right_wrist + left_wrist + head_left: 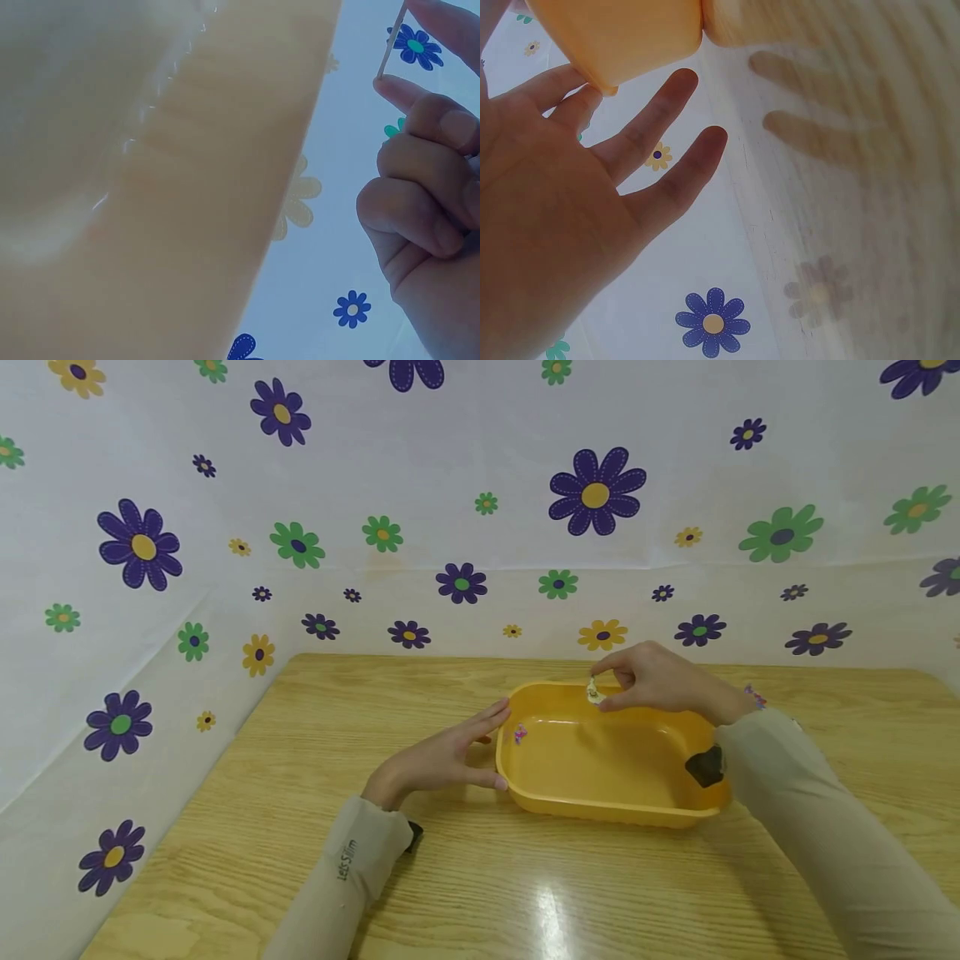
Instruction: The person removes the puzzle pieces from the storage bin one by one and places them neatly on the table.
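Note:
A small, thin, cream-coloured flat piece [593, 692] with a printed figure is pinched between the thumb and forefinger of my right hand [652, 681], above the back rim of a yellow plastic tub [615, 814]. Edge-on in the right wrist view, the piece [391, 41] looks like a thin strip; the other fingers there are curled in. My left hand [442, 756] rests at the tub's left end, its fingers extended and touching the rim. Inside that end, a small pink and purple piece [520, 733] shows against the wall.
The tub stands on a wood-grain table [420, 877]. Another small pink and purple piece [755, 696] shows behind the right wrist. A flower-print cloth [420, 468] hangs behind and to the left of the table.

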Tool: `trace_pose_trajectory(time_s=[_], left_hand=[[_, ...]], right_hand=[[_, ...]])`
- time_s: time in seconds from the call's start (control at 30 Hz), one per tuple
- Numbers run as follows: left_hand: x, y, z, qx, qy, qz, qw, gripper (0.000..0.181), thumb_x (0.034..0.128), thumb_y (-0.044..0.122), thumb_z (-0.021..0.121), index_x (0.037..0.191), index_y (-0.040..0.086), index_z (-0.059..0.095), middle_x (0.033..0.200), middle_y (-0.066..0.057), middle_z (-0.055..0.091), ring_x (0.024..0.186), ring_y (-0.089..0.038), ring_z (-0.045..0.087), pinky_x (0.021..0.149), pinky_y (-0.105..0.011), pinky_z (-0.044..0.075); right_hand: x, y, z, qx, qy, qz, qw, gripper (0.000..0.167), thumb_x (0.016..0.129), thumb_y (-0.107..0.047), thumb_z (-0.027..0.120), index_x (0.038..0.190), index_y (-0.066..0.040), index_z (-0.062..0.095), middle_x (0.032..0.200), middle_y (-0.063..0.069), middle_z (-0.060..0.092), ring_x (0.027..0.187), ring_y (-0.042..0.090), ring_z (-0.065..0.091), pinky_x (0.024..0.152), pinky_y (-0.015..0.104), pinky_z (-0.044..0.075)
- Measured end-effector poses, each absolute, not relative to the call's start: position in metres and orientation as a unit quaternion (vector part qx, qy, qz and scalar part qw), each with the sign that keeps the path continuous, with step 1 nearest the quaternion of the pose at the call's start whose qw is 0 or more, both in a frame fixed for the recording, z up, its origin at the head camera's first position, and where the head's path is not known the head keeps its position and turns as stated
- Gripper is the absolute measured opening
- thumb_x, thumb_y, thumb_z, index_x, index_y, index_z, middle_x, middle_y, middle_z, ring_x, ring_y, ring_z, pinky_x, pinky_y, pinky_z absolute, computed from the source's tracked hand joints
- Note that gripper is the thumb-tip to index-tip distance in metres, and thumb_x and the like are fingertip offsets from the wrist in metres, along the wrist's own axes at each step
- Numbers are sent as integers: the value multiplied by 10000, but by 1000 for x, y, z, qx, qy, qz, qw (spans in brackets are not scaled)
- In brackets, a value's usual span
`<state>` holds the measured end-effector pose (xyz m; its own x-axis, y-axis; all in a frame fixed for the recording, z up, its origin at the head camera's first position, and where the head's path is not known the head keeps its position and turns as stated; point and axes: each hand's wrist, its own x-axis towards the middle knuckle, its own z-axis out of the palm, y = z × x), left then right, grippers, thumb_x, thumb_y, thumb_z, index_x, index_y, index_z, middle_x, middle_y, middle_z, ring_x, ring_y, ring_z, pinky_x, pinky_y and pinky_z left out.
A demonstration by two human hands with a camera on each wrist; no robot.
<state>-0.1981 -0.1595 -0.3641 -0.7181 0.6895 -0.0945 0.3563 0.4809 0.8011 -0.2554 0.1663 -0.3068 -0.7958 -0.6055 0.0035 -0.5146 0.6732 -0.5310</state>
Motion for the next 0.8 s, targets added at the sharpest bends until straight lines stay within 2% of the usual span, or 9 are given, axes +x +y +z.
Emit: trace_pose_trajectory(time_s=[0.33, 0.53, 0.8], left_hand=[[-197, -160, -364, 319, 832, 404, 204, 981, 906, 214, 796, 1633, 120, 145, 1697, 30, -10, 1430, -301, 388, 1190, -453, 282], [-197, -159, -363, 318, 833, 404, 205, 985, 907, 219, 795, 1633, 117, 136, 1694, 34, -16, 1423, -301, 392, 1187, -455, 291], [-197, -159, -363, 320, 832, 406, 203, 984, 904, 202, 797, 1630, 98, 141, 1690, 45, -14, 1517, -253, 210, 1213, -446, 209]], right_hand=[[-251, 180, -300, -298, 915, -262, 75, 489, 871, -186, 813, 1265, 63, 668, 548, -52, 313, 509, 106, 271, 531, 280, 284], [-250, 189, -296, -278, 917, -275, 76, 498, 864, -182, 816, 1271, 60, 663, 550, -45, 312, 497, 104, 271, 499, 258, 270], [-249, 203, -291, -252, 932, -253, 58, 541, 867, -222, 813, 1303, 49, 644, 573, -37, 314, 517, 111, 270, 508, 264, 265]])
